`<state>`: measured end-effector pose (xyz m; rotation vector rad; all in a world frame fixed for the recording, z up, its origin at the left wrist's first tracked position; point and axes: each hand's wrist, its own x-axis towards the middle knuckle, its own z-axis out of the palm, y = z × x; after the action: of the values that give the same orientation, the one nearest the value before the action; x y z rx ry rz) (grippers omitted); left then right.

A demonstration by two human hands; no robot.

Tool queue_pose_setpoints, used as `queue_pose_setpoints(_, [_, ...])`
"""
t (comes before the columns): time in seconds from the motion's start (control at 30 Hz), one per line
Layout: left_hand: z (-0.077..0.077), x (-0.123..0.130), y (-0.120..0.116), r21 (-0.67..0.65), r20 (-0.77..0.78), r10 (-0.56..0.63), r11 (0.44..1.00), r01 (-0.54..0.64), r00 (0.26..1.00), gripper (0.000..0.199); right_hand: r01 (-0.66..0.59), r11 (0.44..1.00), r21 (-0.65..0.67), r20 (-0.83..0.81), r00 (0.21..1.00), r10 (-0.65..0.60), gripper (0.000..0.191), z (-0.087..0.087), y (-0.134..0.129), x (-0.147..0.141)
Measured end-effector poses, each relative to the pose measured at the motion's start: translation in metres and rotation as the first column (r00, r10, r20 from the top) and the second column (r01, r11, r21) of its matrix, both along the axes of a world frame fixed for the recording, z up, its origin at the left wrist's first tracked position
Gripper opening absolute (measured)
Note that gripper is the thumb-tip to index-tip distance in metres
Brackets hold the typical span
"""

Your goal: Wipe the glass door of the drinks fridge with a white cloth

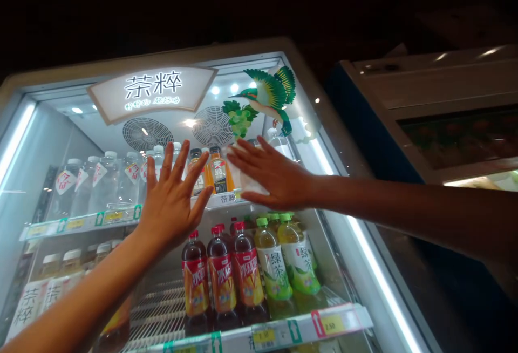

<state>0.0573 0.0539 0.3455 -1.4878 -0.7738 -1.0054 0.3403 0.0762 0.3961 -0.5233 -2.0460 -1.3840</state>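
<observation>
A lit drinks fridge fills the view, with a fan-shaped sign (151,94) and a kingfisher decal (267,96) on its glass front. My left hand (170,194), fingers spread wide, is held up before the glass around the upper shelf. Level with it, my right hand (271,175) reaches in from the right, palm toward the glass and fingers stretched out. Whether either palm touches the glass, I cannot tell. Beneath the right fingers shows a pale patch (249,180) that I cannot make out. Behind the hands stand orange drink bottles (218,172).
Clear bottles (107,180) line the upper shelf. Lower down are red-capped iced tea bottles (222,277), green tea bottles (299,266) and white-capped bottles (50,277). Price tags run along the shelf edge (279,334). Another cooler (437,83) stands at the right.
</observation>
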Motion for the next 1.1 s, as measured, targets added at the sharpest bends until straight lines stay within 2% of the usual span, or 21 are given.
queue_pose_setpoints(0.07, [0.001, 0.005, 0.003, -0.013, -0.003, 0.006, 1.0, -0.007, 1.0, 0.068, 0.015, 1.0, -0.022, 0.06, 0.998, -0.014, 0.089, -0.003, -0.001, 0.014])
queue_pose_setpoints(0.2, [0.004, 0.013, 0.003, 0.003, -0.022, -0.004, 1.0, 0.004, 1.0, 0.066, 0.031, 0.999, -0.016, -0.222, 0.974, -0.034, 0.094, -0.002, -0.001, 0.022])
queue_pose_setpoints(0.27, [0.006, 0.013, 0.001, 0.009, -0.043, -0.006, 1.0, 0.006, 0.999, 0.065, 0.005, 1.0, 0.007, -0.149, 0.989, -0.004, 0.096, -0.007, -0.001, 0.014])
queue_pose_setpoints(0.37, [0.007, 0.005, -0.003, -0.011, -0.03, 0.017, 1.0, -0.017, 0.999, 0.063, -0.035, 0.999, 0.001, 0.132, 0.991, 0.035, 0.098, -0.016, 0.0, -0.006])
queue_pose_setpoints(0.4, [0.006, 0.0, -0.004, -0.021, -0.017, 0.027, 0.999, -0.027, 0.999, 0.062, -0.036, 0.999, -0.004, 0.139, 0.99, 0.036, 0.097, -0.016, 0.001, -0.013])
queue_pose_setpoints(0.47, [0.005, -0.013, -0.006, -0.031, 0.002, 0.043, 0.999, -0.043, 0.999, 0.062, -0.032, 0.999, 0.002, -0.004, 0.999, 0.032, 0.096, -0.013, 0.001, -0.026])
queue_pose_setpoints(0.53, [0.004, -0.03, -0.008, -0.027, 0.007, 0.057, 0.998, -0.057, 0.998, 0.062, -0.037, 0.999, 0.026, -0.131, 0.991, 0.04, 0.096, -0.009, 0.002, -0.042])
queue_pose_setpoints(0.57, [0.003, -0.039, -0.008, -0.024, 0.005, 0.064, 0.998, -0.064, 0.998, 0.061, -0.046, 0.998, 0.039, -0.119, 0.992, 0.05, 0.096, -0.009, 0.002, -0.051])
queue_pose_setpoints(0.67, [0.001, -0.071, -0.011, -0.027, 0.019, 0.089, 0.996, -0.089, 0.996, 0.061, -0.071, 0.996, 0.053, 0.098, 0.993, 0.066, 0.096, -0.012, 0.002, -0.085])
queue_pose_setpoints(0.7, [0.0, -0.083, -0.011, -0.029, 0.031, 0.096, 0.995, -0.095, 0.995, 0.061, -0.068, 0.996, 0.05, 0.124, 0.99, 0.061, 0.095, -0.012, 0.002, -0.098])
queue_pose_setpoints(0.83, [-0.003, -0.134, -0.016, -0.037, 0.056, 0.108, 0.994, -0.106, 0.993, 0.061, -0.021, 0.997, 0.069, -0.122, 0.992, 0.03, 0.093, -0.005, 0.002, -0.154])
queue_pose_setpoints(0.87, [-0.003, -0.147, -0.017, -0.038, 0.052, 0.113, 0.993, -0.111, 0.992, 0.061, -0.016, 0.997, 0.078, -0.137, 0.99, 0.027, 0.095, -0.005, 0.002, -0.17])
queue_pose_setpoints(1.0, [-0.005, -0.207, -0.021, -0.04, 0.055, 0.147, 0.989, -0.145, 0.988, 0.061, -0.034, 0.995, 0.094, 0.107, 0.994, 0.024, 0.094, -0.003, -0.001, -0.236])
queue_pose_setpoints(1.03, [-0.005, -0.223, -0.022, -0.039, 0.058, 0.156, 0.987, -0.154, 0.986, 0.062, -0.028, 0.996, 0.082, 0.105, 0.994, 0.019, 0.092, 0.0, -0.001, -0.252])
queue_pose_setpoints(1.1, [-0.006, -0.253, -0.023, -0.038, 0.056, 0.169, 0.985, -0.167, 0.984, 0.062, -0.003, 0.998, 0.058, -0.019, 1.0, 0.004, 0.092, 0.009, -0.002, -0.283])
